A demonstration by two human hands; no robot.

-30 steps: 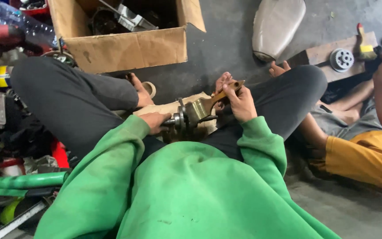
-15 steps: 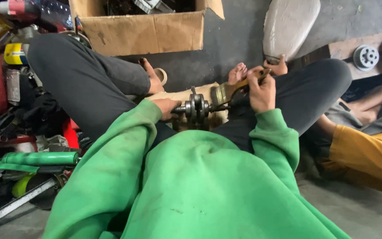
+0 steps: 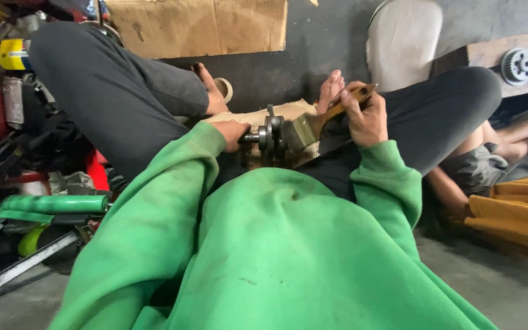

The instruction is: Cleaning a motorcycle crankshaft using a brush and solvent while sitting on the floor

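on the lap, wooden-handled brush (image 3: 313, 125) against ridged metal crankshaft (image 3: 271, 137)

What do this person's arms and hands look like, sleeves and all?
Both arms are covered in the long, loose sleeves of a bright green sweatshirt, smudged with small dark stains and ending in ribbed cuffs at the wrists. The left hand and right hand are bare: no gloves, and no rings or watch that can be seen.
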